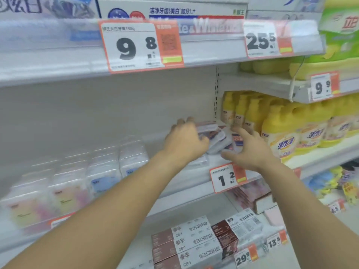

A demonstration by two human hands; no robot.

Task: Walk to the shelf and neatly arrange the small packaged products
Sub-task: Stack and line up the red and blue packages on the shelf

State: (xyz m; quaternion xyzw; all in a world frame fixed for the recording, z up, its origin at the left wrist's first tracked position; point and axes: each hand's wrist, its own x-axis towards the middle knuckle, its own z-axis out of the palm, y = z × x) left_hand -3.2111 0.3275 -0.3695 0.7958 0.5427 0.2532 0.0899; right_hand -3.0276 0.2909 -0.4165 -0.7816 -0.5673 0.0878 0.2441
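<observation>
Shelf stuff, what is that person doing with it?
A person is tidying a shop shelf. Both hands reach to the small clear packets jumbled at its right end: the left hand rests on the pile, and the right hand closes in from the other side. The packets are still tilted, not yet lined up.

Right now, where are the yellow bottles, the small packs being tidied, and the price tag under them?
yellow bottles (279, 133), head view, on a front bottle's body.
small packs (218, 139), head view, on a clear pack.
price tag (223, 178), head view, on its white face.

small clear packets (217, 140), jumbled, mid-shelf
</observation>
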